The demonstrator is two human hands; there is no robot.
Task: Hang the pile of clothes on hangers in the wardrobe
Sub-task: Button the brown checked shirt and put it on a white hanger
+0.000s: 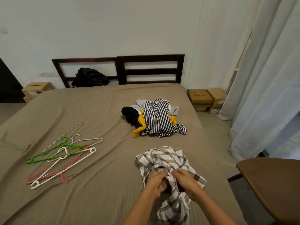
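A brown and white checked shirt (164, 157) lies crumpled on the bed near its front edge. My left hand (156, 181) and my right hand (185, 180) both grip bunched folds of it, side by side. Further back a pile of clothes (156, 118) sits on the bed, with a black and white striped garment on top of yellow, black and grey ones. Several plastic hangers (65, 157) in green, white and pink lie tangled on the left of the bed. No wardrobe is in view.
The bed (90, 108) has a taupe sheet and a dark wooden headboard (151, 69). A black bag (90, 77) leans against it. Cardboard boxes (207, 99) stand on the floor at the right beside pale curtains (266, 88). A brown chair (272, 181) is at the near right.
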